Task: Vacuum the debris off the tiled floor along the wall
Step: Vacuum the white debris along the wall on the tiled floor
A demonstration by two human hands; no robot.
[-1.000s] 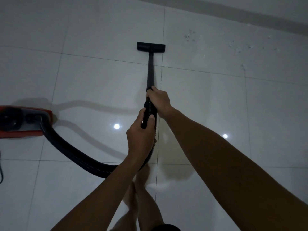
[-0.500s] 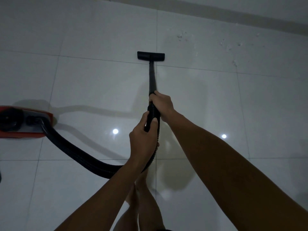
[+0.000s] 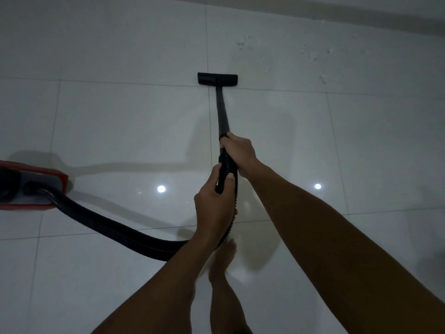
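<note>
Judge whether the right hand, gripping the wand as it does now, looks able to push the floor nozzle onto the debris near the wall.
Probably yes. The right hand holds the wand, and only bare tile lies between the floor nozzle and the debris ahead to its right.

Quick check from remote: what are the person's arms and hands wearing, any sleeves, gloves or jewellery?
Nothing visible. The left hand and right hand are bare, with no gloves, rings or watch showing. Both forearms are uncovered as far as the frame's edge, with no sleeves in view. The light is dim, so small items could be missed.
</note>
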